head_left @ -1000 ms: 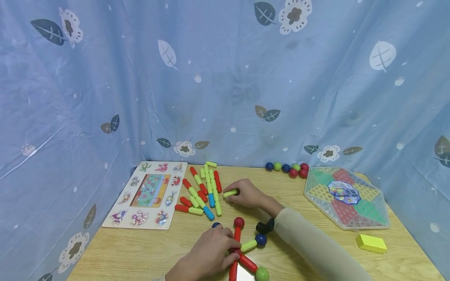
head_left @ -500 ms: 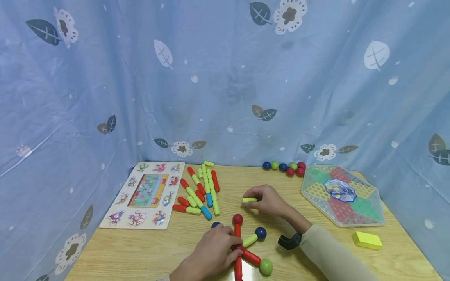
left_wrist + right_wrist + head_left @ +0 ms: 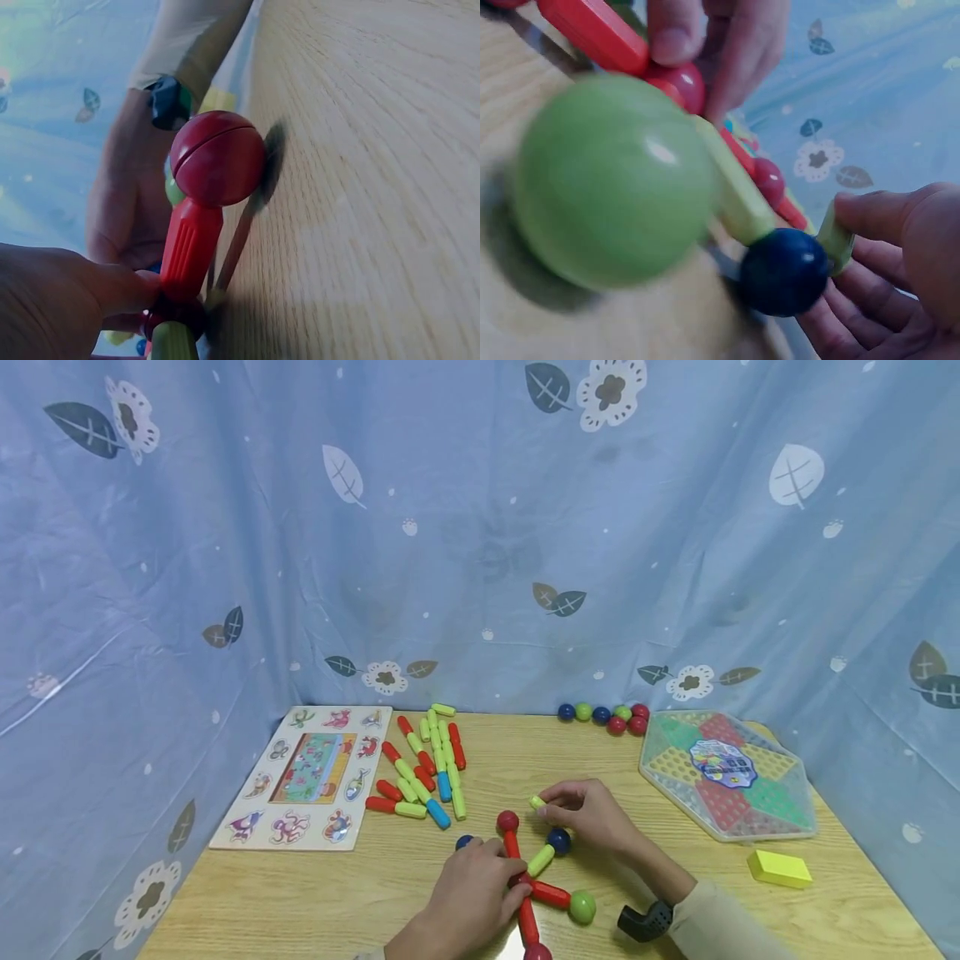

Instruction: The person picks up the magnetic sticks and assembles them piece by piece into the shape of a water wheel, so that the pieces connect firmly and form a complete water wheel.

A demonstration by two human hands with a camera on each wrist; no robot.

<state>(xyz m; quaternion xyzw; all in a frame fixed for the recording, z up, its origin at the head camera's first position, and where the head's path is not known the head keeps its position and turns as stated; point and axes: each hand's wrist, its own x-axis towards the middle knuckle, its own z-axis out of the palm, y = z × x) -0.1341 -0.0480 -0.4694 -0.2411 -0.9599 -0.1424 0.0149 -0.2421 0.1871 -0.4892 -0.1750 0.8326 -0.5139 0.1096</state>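
Yellow-green rod (image 3: 536, 802) is hovering well inside the table's (image 3: 510, 760) far edge, right hand (image 3: 588, 814) pinching it, probably light and stiff, wanting a mid-length grip; left hand (image 3: 474, 893) is pinching the red hub ball (image 3: 687, 84)

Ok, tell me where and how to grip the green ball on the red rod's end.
Take the green ball by its outer half, coming from the right, thumb and fingers on opposite sides. The red rod joins it from the left, so the round right side is probably the easier grip. The right hand would likely need to put down its yellow-green rod first.
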